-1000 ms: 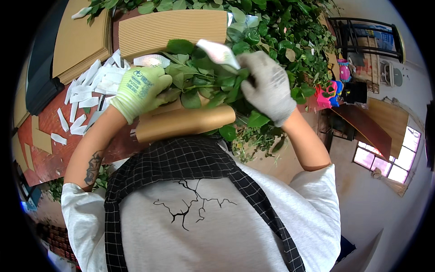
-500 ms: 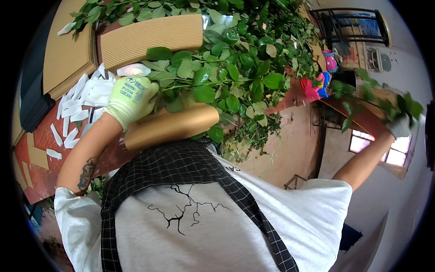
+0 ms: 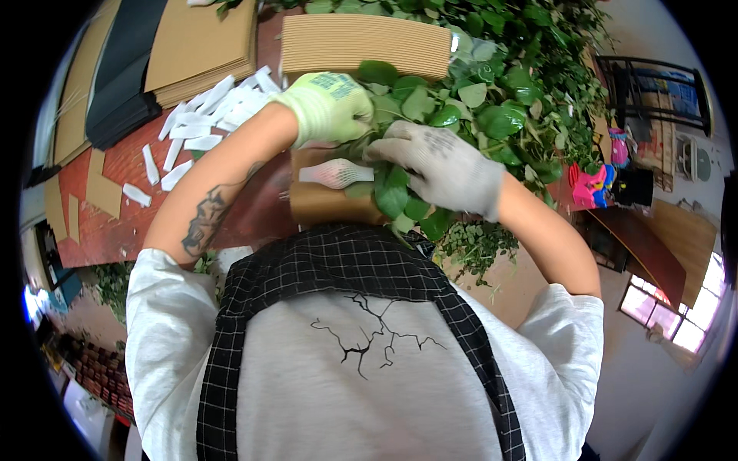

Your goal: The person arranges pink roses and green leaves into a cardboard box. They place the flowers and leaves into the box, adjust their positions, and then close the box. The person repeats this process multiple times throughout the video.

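Observation:
My left hand [image 3: 334, 107], in a pale yellow-green glove, is closed in a fist beside the leafy stems; what its fingers hold is hidden. My right hand [image 3: 442, 165], in a light grey glove, has its fingers curled over a leafy stem [image 3: 392, 194] close to the left fist. Below both hands lies a flower bud in a white mesh sleeve [image 3: 336, 174], its right end next to those leaves. Beneath the bud is a gold-brown sheet [image 3: 330, 206] in front of my apron. A ribbed stack of corrugated cardboard [image 3: 365, 44] stands just beyond the left hand.
Loose white mesh sleeves [image 3: 219, 107] lie scattered on the red table [image 3: 96, 238] at left. Flat brown cardboard [image 3: 200, 50] and black sheets [image 3: 127, 73] are stacked behind them. A large heap of leafy stems [image 3: 530, 61] covers the back right. A black rack [image 3: 653, 88] stands beyond.
My right hand has come in from far right, where it held a leafy branch, to beside the left hand. A mesh-sleeved bud now lies on the gold-brown sheet. The view has shifted leftward.

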{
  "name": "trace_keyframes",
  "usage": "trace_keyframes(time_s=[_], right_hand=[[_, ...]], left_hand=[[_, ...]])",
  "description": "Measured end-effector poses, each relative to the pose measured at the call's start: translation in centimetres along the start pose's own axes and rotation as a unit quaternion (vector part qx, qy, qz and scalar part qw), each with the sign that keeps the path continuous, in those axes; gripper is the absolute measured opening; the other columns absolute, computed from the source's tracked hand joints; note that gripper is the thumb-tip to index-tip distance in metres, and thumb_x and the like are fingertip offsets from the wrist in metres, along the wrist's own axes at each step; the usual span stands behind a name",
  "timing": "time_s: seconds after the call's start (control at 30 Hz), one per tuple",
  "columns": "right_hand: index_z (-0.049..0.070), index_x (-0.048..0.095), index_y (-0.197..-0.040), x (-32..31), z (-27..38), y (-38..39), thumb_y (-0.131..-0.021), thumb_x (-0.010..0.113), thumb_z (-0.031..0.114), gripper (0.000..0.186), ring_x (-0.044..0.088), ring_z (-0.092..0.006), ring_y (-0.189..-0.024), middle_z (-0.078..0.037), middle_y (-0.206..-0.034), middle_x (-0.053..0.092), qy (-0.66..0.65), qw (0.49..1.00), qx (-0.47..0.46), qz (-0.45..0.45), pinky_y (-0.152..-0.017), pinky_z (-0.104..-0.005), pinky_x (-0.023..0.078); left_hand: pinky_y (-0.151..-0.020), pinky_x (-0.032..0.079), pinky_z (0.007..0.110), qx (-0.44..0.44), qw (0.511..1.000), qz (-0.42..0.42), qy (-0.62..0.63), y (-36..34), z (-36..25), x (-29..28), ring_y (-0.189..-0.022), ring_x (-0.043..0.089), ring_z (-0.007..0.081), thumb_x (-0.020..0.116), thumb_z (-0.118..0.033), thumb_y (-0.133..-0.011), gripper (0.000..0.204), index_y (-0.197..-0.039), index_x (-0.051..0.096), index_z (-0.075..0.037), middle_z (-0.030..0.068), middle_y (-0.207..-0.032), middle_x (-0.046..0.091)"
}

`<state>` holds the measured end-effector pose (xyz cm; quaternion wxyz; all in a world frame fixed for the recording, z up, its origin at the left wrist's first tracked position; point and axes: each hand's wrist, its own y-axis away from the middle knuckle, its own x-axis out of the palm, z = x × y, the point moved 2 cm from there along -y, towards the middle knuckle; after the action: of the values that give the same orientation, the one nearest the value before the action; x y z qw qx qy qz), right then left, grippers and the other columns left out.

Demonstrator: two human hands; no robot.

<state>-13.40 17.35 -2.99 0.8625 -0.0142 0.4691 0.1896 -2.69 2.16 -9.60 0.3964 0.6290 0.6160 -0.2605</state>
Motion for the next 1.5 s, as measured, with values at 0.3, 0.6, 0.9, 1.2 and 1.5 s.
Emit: trace_keyframes(time_s=[0.3,0.6,0.9,1.2,1.5], right_hand=[[0.013,0.058,-0.103,3.4,-2.3,-2.4,-0.081,0.059,0.02,0.023,0.065,-0.0287,-0.088,-0.006,-0.085,0.065,0.3,0.931,0.109,0.178,-0.07,-0.0432,0.053],[0.009,0.058,-0.104,5.1,-2.0,-4.5,-0.086,0.055,0.018,0.02,0.067,-0.0287,-0.089,-0.011,-0.094,0.065,0.232,0.967,0.042,0.1,-0.072,-0.0417,0.054],[0.013,0.057,-0.113,5.0,-2.5,-5.0,-0.084,0.056,0.015,0.028,0.067,-0.029,-0.085,-0.011,-0.093,0.064,0.217,0.968,0.029,0.121,-0.067,-0.0418,0.053],[0.014,0.055,-0.121,5.1,-2.8,-4.5,-0.084,0.059,0.018,0.037,0.068,-0.0294,-0.082,-0.011,-0.088,0.066,0.188,0.973,0.029,0.13,-0.067,-0.042,0.054],[0.012,0.057,-0.122,5.1,-3.0,-4.5,-0.087,0.055,0.013,0.035,0.068,-0.0301,-0.087,-0.012,-0.095,0.068,0.145,0.975,0.051,0.16,-0.074,-0.0428,0.054]], left_hand=[[-0.074,0.053,0.036,0.032,0.961,-0.251,0.109,6.5,2.4,-0.6,-0.082,0.067,0.0294,0.063,-0.013,-0.085,0.021,-0.104,0.071,-0.006,0.0125,-0.092,0.07],[-0.074,0.054,0.035,0.056,0.97,-0.21,0.11,6.8,1.8,3.7,-0.084,0.067,0.0263,0.07,-0.017,-0.083,0.019,-0.1,0.07,-0.008,0.0063,-0.098,0.07],[-0.071,0.053,0.039,-0.032,0.976,-0.205,0.069,11.0,2.0,4.7,-0.084,0.066,0.0292,0.067,-0.027,-0.086,0.028,-0.11,0.067,-0.012,0.0084,-0.095,0.066],[-0.064,0.05,0.04,-0.016,0.986,-0.162,-0.024,10.5,2.5,5.9,-0.075,0.063,0.0305,0.067,-0.024,-0.085,0.02,-0.101,0.068,-0.012,0.0089,-0.082,0.064],[-0.076,0.054,0.038,-0.16,0.975,-0.14,-0.069,16.7,5.1,3.1,-0.091,0.067,0.032,0.067,-0.016,-0.084,0.032,-0.115,0.065,-0.005,0.0153,-0.104,0.069]])
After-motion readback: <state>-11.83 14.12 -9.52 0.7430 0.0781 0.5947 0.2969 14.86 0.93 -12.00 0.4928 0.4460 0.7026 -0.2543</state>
